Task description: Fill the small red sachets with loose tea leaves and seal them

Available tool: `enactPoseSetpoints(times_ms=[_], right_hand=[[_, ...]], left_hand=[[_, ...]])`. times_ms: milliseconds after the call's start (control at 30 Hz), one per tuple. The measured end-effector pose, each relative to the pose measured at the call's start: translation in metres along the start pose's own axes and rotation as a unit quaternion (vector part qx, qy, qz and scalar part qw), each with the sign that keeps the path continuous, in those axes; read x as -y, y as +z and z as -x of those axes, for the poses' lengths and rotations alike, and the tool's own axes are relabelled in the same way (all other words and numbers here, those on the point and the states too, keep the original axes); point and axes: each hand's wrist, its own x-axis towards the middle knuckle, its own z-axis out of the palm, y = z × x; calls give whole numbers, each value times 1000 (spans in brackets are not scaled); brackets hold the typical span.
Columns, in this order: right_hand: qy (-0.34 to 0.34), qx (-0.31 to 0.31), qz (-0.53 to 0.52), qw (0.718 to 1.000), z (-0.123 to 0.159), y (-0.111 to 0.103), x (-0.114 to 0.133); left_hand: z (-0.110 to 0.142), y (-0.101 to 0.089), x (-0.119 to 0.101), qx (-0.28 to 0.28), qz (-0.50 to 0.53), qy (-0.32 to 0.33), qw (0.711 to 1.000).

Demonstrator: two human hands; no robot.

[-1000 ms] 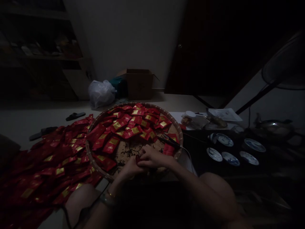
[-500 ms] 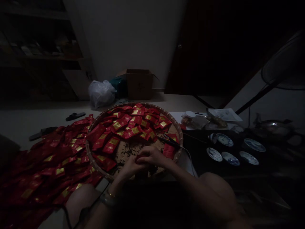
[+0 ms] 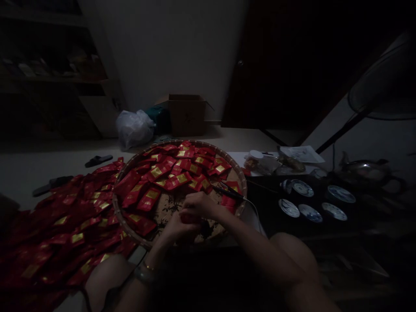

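Over the near part of a round woven bamboo tray, my two hands meet around a small red packet. My left hand, with bangles at its wrist, is closed about the packet's lower part. From above, my right hand grips its upper edge with bent fingers. Palms and fingers hide much of the packet. Red packets with gold labels fill the tray's far and left side. Dark leafy bits lie scattered on its bare bottom. A black tool with a pale cable rests at the right, near stacked red packets.
Left of the tray, a big heap of red packets covers the floor, with slippers behind. A cardboard box and a white plastic bag stand at the wall. Several small dishes and a teapot are right.
My right hand has risen slightly and shifted over the packet, and more of its red shows between my hands. The whole view has shifted a little, so the surroundings appear further left.
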Motion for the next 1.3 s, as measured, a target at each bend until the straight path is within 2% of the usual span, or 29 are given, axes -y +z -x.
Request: enactPoseSetpoints(times_ms=[100,133,200,233,300,333,400,500,600,667,767,867,967,1033,1200,1300], right_hand=[[39,-10,-66,997,0,-8,-13],[72,-16,-65,995,3,-12,-19],[178,-33,2,983,12,-22,-37],[245,-33,78,966,19,-26,-48],[392,3,222,893,35,-30,-69],[437,35,261,860,43,-30,-78],[471,68,296,828,57,-26,-94],[475,74,303,823,70,-25,-107],[464,64,298,832,74,-36,-110],[430,33,245,868,75,-49,-104],[316,-15,82,945,72,-63,-80],[183,10,-43,982,60,-63,-43],[144,44,-72,986,45,-55,-11],[140,52,-71,986,37,-50,1],[168,51,-72,982,27,-45,5],[199,34,-49,978,27,-44,4]], left_hand=[[2,-1,1,-14,14,-28,999],[2,-1,1,-19,20,-41,999],[2,-2,1,-29,39,-59,997],[2,-2,2,-37,47,-62,996],[1,-2,3,-54,60,-60,995],[0,-2,4,-60,66,-57,994],[0,-2,6,-67,74,-52,994],[0,-1,6,-64,93,-43,993],[2,-1,3,-60,114,-47,991],[3,-1,1,-65,118,-47,990],[3,-1,-2,-78,113,-50,989],[2,-1,-2,-86,104,-50,990],[1,-1,-2,-87,101,-38,990],[1,-1,0,-88,105,-30,990],[0,-2,4,-98,93,-23,991],[-1,-3,6,-83,74,-22,994]])
